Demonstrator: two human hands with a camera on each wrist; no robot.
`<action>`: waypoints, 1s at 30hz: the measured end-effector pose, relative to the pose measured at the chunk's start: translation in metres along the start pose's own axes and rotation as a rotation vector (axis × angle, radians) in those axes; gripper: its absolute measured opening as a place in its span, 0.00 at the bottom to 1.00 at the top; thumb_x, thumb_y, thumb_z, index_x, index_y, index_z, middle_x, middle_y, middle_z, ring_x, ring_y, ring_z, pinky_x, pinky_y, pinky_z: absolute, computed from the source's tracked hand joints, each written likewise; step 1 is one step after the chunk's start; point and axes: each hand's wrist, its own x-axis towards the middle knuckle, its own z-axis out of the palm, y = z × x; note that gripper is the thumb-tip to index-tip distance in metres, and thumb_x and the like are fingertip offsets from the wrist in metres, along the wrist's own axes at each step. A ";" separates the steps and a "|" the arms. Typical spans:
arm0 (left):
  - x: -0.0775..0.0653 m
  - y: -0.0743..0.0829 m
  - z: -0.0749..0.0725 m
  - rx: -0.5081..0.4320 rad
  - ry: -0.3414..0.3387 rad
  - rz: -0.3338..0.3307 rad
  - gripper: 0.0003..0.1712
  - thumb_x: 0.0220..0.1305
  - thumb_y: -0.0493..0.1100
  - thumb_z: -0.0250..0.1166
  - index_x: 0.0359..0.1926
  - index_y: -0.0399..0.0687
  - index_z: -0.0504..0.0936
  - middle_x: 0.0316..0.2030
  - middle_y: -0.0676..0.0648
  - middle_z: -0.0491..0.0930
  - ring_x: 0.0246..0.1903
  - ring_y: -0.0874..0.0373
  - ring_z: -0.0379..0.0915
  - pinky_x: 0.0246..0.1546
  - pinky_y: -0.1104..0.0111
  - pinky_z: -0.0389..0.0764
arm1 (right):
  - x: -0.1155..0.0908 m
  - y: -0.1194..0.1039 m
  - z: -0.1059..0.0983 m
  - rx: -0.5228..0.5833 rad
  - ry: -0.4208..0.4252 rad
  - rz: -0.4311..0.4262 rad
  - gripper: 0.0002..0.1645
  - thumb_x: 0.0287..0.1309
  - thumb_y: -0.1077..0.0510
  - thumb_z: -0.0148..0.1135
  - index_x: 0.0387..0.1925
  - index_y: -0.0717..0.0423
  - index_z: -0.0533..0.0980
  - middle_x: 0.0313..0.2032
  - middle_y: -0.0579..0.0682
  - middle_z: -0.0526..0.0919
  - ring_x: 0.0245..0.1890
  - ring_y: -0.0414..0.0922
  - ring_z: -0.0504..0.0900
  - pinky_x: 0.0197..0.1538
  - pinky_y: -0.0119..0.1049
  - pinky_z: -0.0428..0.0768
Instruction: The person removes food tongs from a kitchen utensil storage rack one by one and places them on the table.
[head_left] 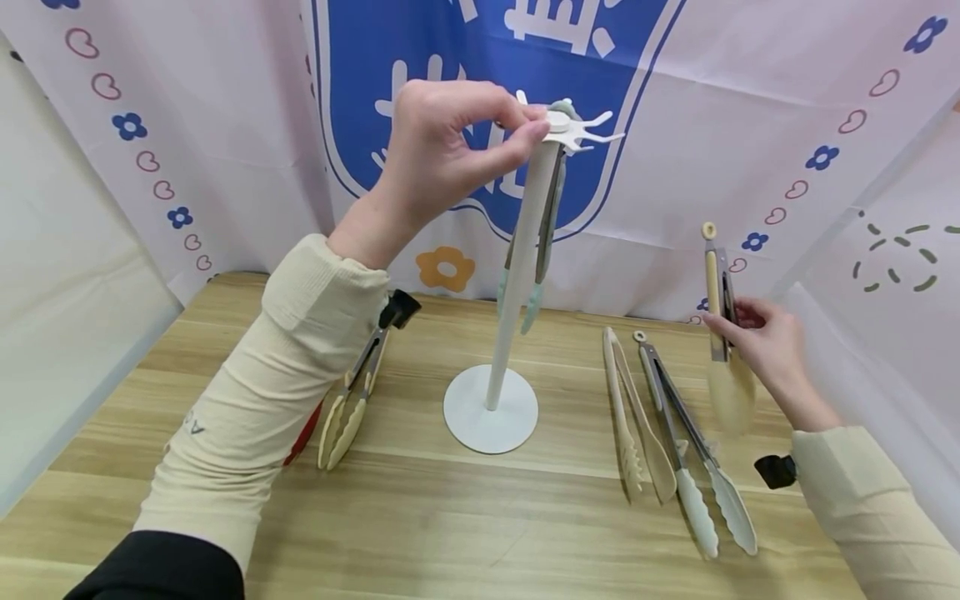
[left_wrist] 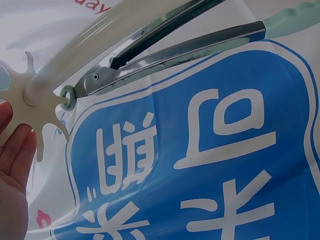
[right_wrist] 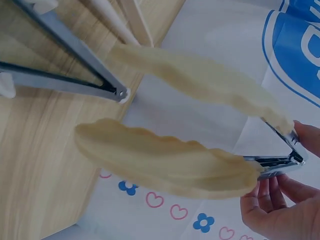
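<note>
My left hand pinches the rim of the hooked top of a white utensil stand. From one of its hooks, grey-green kitchen tongs hang by their ring, close beside the pole. Out to the right, my right hand grips cream-tipped kitchen tongs near their hinge. These are held above the table with the ring upward, and their two scalloped arms are spread apart in the right wrist view.
Beige tongs and metal tongs with pale tips lie right of the stand's round base. Yellow-tipped tongs and a red item, partly hidden by my left arm, lie on the left. A printed cloth hangs behind the table.
</note>
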 end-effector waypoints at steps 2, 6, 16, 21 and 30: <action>0.000 0.000 0.000 0.002 0.001 0.001 0.10 0.57 0.36 0.61 0.23 0.33 0.81 0.29 0.42 0.84 0.37 0.59 0.80 0.36 0.75 0.76 | 0.000 0.004 -0.001 -0.019 -0.003 0.006 0.31 0.52 0.47 0.63 0.46 0.70 0.73 0.23 0.30 0.71 0.22 0.26 0.70 0.24 0.20 0.72; 0.000 0.000 0.000 0.009 0.004 0.002 0.10 0.56 0.36 0.61 0.23 0.33 0.81 0.29 0.42 0.84 0.37 0.59 0.80 0.36 0.75 0.76 | -0.001 0.013 0.000 -0.057 0.002 0.003 0.28 0.52 0.48 0.63 0.43 0.70 0.75 0.21 0.30 0.71 0.21 0.27 0.69 0.23 0.20 0.70; 0.001 0.000 0.000 0.009 -0.002 -0.001 0.10 0.57 0.37 0.61 0.25 0.33 0.81 0.29 0.41 0.83 0.37 0.58 0.80 0.36 0.75 0.75 | 0.000 0.037 0.006 -0.106 -0.044 0.035 0.27 0.55 0.47 0.61 0.39 0.71 0.75 0.23 0.49 0.77 0.18 0.33 0.67 0.20 0.28 0.69; 0.000 0.000 0.000 0.009 -0.003 -0.002 0.10 0.57 0.37 0.61 0.25 0.33 0.81 0.29 0.41 0.83 0.37 0.58 0.80 0.36 0.75 0.75 | -0.001 0.047 0.010 -0.128 -0.073 0.053 0.30 0.55 0.47 0.60 0.44 0.74 0.73 0.28 0.58 0.79 0.19 0.31 0.68 0.20 0.28 0.70; -0.001 0.000 -0.001 0.006 -0.009 -0.004 0.10 0.57 0.37 0.61 0.25 0.33 0.82 0.29 0.41 0.83 0.37 0.59 0.80 0.37 0.75 0.75 | -0.007 0.064 0.018 -0.170 -0.085 0.031 0.28 0.54 0.48 0.61 0.43 0.72 0.74 0.24 0.55 0.77 0.18 0.36 0.65 0.19 0.31 0.64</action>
